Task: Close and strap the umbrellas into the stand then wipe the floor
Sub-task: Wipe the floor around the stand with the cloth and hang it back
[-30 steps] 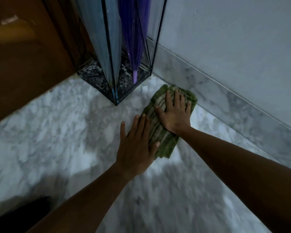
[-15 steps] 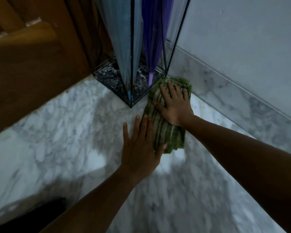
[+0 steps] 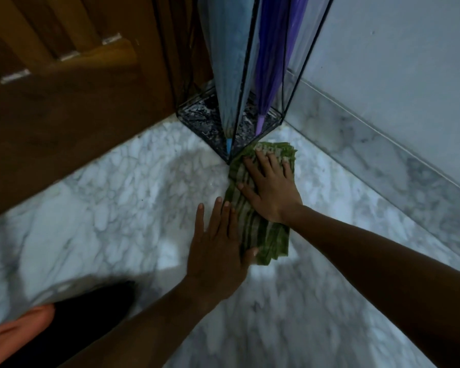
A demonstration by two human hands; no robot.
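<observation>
Already umbrellas (image 3: 223, 75) sitting closed in stand (image 3: 194, 118), 12 o'clock; straps unclear. Left hand (image 3: 218, 248), right hand (image 3: 271, 187) pressing cloth (image 3: 266, 232) open-fingered, gripping nothing, wiping floor (image 3: 117, 195) at stand's 5 o'clock.

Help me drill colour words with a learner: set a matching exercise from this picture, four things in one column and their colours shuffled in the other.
Column A
1. cloth
2. door-side umbrella
3. wall-side umbrella
4. floor

Column B
a. purple
b. white and grey marble
c. green stripes
d. pale blue

Pairs: 1-c, 2-d, 3-a, 4-b
</observation>
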